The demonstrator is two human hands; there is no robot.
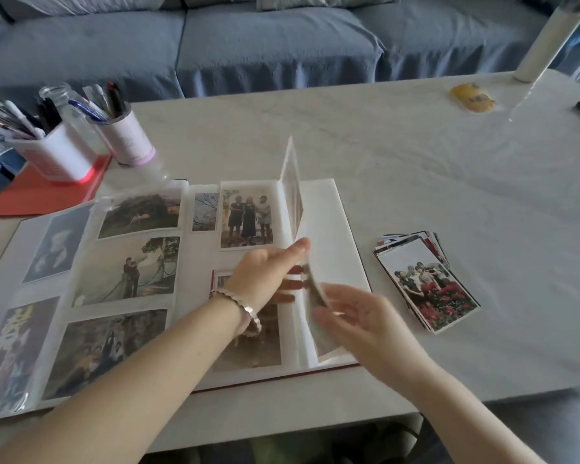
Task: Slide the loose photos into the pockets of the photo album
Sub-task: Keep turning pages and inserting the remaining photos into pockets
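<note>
Reaching across the open photo album (pixel 329 226), the left hand (pixel 265 267) has one page (pixel 291 175) standing up on edge near the spine, thumb on the near face and fingers showing through the clear sleeve, so it's pinching that leaf. The right hand (pixel 362 318) is just beside it, fingers curled round the lower end of a single photo (pixel 316 288), which is held edge-on against the raised page. It's blurred, so whether the photo has entered a pocket I cannot tell. The two hands are close together but not touching. Filled pockets cover the album's left pages. The stack of loose photos (pixel 427 283) lies on the table (pixel 416 155) just right of the album, a group shot on top. On the far left, two pen cups (pixel 59 154) stand on a red folder (pixel 34 195); a white bottle (pixel 546 41) is at the far right corner, and a blue sofa (pixel 248 45) lies beyond
</note>
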